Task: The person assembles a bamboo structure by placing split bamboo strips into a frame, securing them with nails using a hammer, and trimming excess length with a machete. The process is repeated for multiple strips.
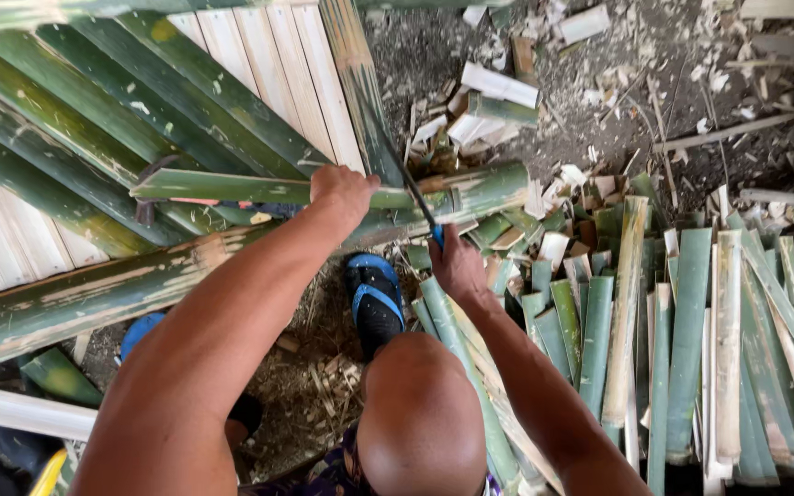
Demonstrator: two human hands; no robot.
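Left hand (342,191) closed around a green bamboo slat (259,189), pressing it across a thick bamboo pole (232,257) lying slantwise over the ground. Right hand (457,266) gripped on the blue handle of a long-bladed knife (397,161), blade angled up and to the left, edge meeting the slat just beside the left hand. Slat held roughly level, far end reaching left over a layer of split bamboo panels (94,119), green faces and pale inner faces alternating. Under the slat, partly hidden: a dark hammer-like tool (147,197); exact kind not discernible. Right of the right hand: a stack of cut bamboo strips (691,340), set side by side, ends pointing away. Beyond the pole: short offcuts (498,96) and chips scattered over bare dirt. Below the hands: foot in a blue sandal (376,298) on the ground, bent knee (420,413) in the foreground.
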